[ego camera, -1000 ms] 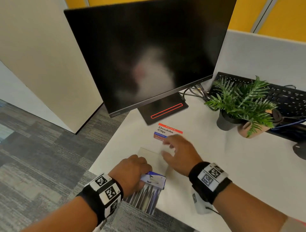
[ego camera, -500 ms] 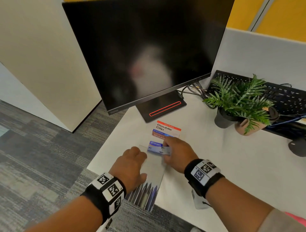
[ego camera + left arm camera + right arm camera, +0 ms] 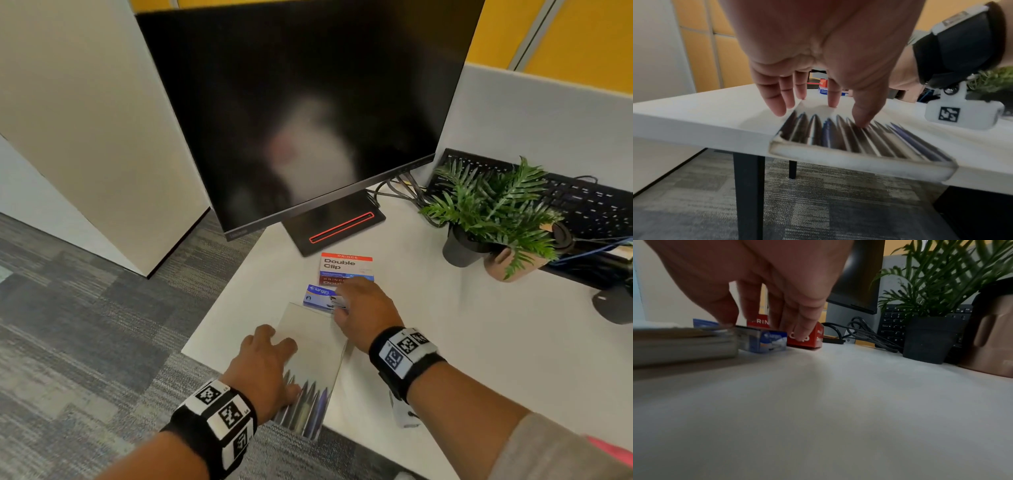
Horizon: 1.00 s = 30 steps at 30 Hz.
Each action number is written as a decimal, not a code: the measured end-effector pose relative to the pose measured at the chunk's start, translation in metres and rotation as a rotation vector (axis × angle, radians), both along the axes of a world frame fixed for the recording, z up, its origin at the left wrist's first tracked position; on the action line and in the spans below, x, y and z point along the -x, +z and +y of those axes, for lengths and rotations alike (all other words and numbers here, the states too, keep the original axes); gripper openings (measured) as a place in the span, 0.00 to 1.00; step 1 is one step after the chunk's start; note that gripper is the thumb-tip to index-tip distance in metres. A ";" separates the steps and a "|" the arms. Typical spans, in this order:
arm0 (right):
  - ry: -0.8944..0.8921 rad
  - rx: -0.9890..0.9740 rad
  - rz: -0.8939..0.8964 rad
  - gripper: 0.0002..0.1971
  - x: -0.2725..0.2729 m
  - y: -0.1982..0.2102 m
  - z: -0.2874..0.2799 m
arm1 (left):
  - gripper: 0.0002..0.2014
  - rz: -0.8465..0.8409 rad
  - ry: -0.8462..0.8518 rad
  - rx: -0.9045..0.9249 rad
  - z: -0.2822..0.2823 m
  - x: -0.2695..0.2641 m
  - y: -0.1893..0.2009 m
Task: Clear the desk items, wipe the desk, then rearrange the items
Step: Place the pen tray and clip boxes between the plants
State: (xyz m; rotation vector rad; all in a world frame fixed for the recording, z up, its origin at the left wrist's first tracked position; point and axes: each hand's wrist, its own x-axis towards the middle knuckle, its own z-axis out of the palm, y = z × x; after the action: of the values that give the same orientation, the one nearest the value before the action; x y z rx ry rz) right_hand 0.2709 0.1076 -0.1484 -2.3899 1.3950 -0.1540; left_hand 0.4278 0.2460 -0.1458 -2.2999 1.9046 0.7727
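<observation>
Rearranging: small blue box (image 3: 320, 295) set by pen pack (image 3: 310, 363)
R hand (image 3: 363, 313) pinches box, L hand (image 3: 265, 368) spread flat on pack; judge: push overhanging pack fully onto desk (image 3: 479, 342) w/ both

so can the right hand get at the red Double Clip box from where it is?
Probably yes. The right hand is already beside the Double Clip box, its fingertips at the box's near end. Only the small blue Kangaro box sits by the thumb, to the left; nothing blocks the way.

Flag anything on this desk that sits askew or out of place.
The pen pack juts past the desk front edge, its near end unsupported, under the left hand. Nothing else stands out.
</observation>
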 end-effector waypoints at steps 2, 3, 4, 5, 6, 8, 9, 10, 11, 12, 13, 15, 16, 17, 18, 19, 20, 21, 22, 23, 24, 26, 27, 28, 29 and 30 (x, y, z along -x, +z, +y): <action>-0.118 -0.016 -0.036 0.06 0.005 0.005 0.016 | 0.33 0.031 0.080 -0.028 -0.002 0.001 -0.001; -0.164 -0.099 -0.026 0.09 0.006 0.006 0.026 | 0.34 0.036 0.118 -0.034 -0.004 0.001 0.000; -0.197 -0.208 -0.006 0.15 0.007 0.006 0.036 | 0.36 0.037 0.154 -0.040 -0.006 0.002 0.001; -0.225 -0.304 0.004 0.23 0.007 0.004 0.045 | 0.37 0.043 0.191 -0.046 -0.009 0.003 0.002; -0.250 -0.364 -0.001 0.30 0.005 0.001 0.052 | 0.38 0.060 0.235 -0.053 -0.012 0.003 0.003; -0.298 -0.407 -0.032 0.37 0.001 -0.005 0.061 | 0.41 0.125 0.331 -0.068 -0.017 0.003 0.001; -0.328 -0.421 -0.051 0.39 -0.001 -0.007 0.064 | 0.43 0.163 0.380 -0.073 -0.019 0.002 -0.001; -0.357 -0.430 -0.072 0.39 -0.003 -0.009 0.065 | 0.44 0.205 0.437 -0.070 -0.020 0.000 -0.004; -0.382 -0.438 -0.089 0.40 -0.004 -0.012 0.066 | 0.43 0.256 0.497 -0.067 -0.021 -0.003 -0.006; -0.398 -0.444 -0.105 0.40 -0.004 -0.013 0.066 | 0.40 0.311 0.548 -0.064 -0.022 -0.005 -0.008; -0.409 -0.452 -0.120 0.40 -0.003 -0.014 0.067 | 0.33 0.361 0.585 -0.059 -0.023 -0.006 -0.008; -0.422 -0.474 -0.168 0.41 0.000 -0.017 0.069 | 0.16 0.467 0.606 -0.032 -0.024 -0.009 -0.005; -0.425 -0.484 -0.211 0.41 0.001 -0.019 0.071 | 0.10 0.537 0.600 -0.020 -0.025 -0.009 0.000; -0.432 -0.496 -0.267 0.41 0.004 -0.018 0.073 | 0.08 0.617 0.595 -0.013 -0.025 -0.008 0.007; -0.440 -0.499 -0.340 0.40 0.007 -0.017 0.075 | 0.06 0.706 0.591 -0.011 -0.024 -0.006 0.016; -0.458 -0.503 -0.415 0.40 0.012 -0.015 0.078 | 0.05 0.780 0.577 -0.013 -0.023 -0.004 0.027; -0.479 -0.503 -0.492 0.41 0.018 -0.009 0.080 | 0.05 0.837 0.549 -0.017 -0.022 -0.002 0.038; -0.502 -0.518 -0.557 0.43 0.026 -0.002 0.083 | 0.06 0.881 0.514 -0.023 -0.021 0.001 0.050; -0.515 -0.536 -0.627 0.43 0.037 0.008 0.085 | 0.07 0.926 0.475 -0.027 -0.022 0.006 0.062; -0.519 -0.580 -0.704 0.39 0.046 0.017 0.087 | 0.08 0.965 0.443 -0.033 -0.022 0.012 0.074; -0.513 -0.641 -0.812 0.34 0.055 0.028 0.087 | 0.09 1.005 0.412 -0.039 -0.024 0.019 0.084; -0.505 -0.781 -1.068 0.28 0.080 0.054 0.085 | 0.10 1.106 0.359 -0.036 -0.032 0.042 0.109; -0.498 -0.829 -1.189 0.26 0.094 0.066 0.083 | 0.11 1.160 0.332 -0.028 -0.037 0.057 0.121; -0.472 -0.842 -1.287 0.24 0.110 0.079 0.080 | 0.11 1.208 0.308 -0.013 -0.043 0.074 0.134; -0.435 -0.833 -1.352 0.23 0.128 0.090 0.077 | 0.11 1.249 0.294 0.001 -0.049 0.092 0.144; -0.402 -0.811 -1.385 0.23 0.146 0.102 0.075 | 0.11 1.289 0.302 0.019 -0.056 0.110 0.154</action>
State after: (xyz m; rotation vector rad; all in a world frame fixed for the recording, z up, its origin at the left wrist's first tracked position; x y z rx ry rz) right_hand 0.1254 0.1824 -0.0465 -0.8505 0.8665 -0.9123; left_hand 0.3175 0.1902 0.0078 -2.2447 1.7175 2.7449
